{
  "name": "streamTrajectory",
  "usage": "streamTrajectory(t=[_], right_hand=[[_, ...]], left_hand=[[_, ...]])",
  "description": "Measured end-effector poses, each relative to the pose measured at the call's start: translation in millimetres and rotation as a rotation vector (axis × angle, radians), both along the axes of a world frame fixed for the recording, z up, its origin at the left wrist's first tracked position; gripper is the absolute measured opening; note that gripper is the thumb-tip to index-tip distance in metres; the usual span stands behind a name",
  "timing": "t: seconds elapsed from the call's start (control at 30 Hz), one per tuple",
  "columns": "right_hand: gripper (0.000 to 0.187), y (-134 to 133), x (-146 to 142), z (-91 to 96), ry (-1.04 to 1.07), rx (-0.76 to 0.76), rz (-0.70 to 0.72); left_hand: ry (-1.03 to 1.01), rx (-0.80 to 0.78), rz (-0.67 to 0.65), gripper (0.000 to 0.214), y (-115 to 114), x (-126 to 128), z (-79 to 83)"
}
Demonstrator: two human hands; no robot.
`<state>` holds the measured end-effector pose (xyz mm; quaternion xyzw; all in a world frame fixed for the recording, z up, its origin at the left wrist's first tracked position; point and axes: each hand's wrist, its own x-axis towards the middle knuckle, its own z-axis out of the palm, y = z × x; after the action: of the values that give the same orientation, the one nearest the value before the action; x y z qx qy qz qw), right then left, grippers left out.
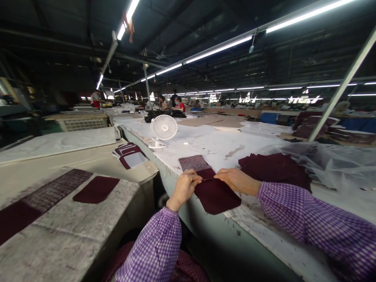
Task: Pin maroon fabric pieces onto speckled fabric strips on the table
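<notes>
A dark maroon fabric piece [219, 197] lies over the edge of the white table, between my hands. At its far end is a maroon and grey patterned strip [194, 162]. My left hand [185, 187] pinches the left side of the maroon fabric along a fold or seam. Across from it, my right hand [235, 180] grips the right side of the same fold with thumb and fingers. The underside of the fabric is hidden. Just right of my right hand sits a pile of maroon fabric pieces [273, 166].
A small white fan [163, 128] stands on the white table [211, 137]. Clear plastic sheeting [335, 160] lies at the right. On the lower left surface are a patterned strip [58, 190], a maroon square [96, 189] and a stack of bordered panels [131, 156]. People work far behind.
</notes>
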<state>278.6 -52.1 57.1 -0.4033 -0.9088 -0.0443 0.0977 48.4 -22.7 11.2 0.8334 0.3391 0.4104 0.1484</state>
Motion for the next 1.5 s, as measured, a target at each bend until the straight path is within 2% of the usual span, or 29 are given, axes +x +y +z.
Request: streamTrajectory(t=[0.3, 0.47, 0.67, 0.93, 1.03, 1.3, 1.5], right_hand=[[0.038, -11, -12, 10.6, -0.200, -0.009, -0.057], [0.045, -11, -18, 14.6, -0.317, 0.019, -0.032], [0.049, -10, -39, 28.2, -0.444, 0.006, -0.059], [0.049, -8, -51, 38.7, -0.498, -0.017, -0.040], [0.050, -8, -50, 38.6, -0.500, -0.013, -0.049], [0.058, -2, -51, 36.8, -0.567, -0.005, -0.022], [0.070, -2, -64, 37.3, -0.650, 0.048, -0.005]], left_hand=[[-0.075, 0.005, -0.043, 0.018, -2, -9, -5.4], [-0.046, 0.039, -0.052, 0.021, -2, -12, -3.9], [0.000, 0.105, -0.048, 0.025, -2, -13, -7.0], [-0.280, -0.151, -0.073, 0.016, -4, -23, -5.1], [-0.289, -0.155, -0.065, 0.008, -6, -22, -5.2], [-0.362, -0.162, -0.022, 0.011, -11, -22, -11.4], [-0.378, -0.176, -0.047, 0.015, -7, -30, -13.9]])
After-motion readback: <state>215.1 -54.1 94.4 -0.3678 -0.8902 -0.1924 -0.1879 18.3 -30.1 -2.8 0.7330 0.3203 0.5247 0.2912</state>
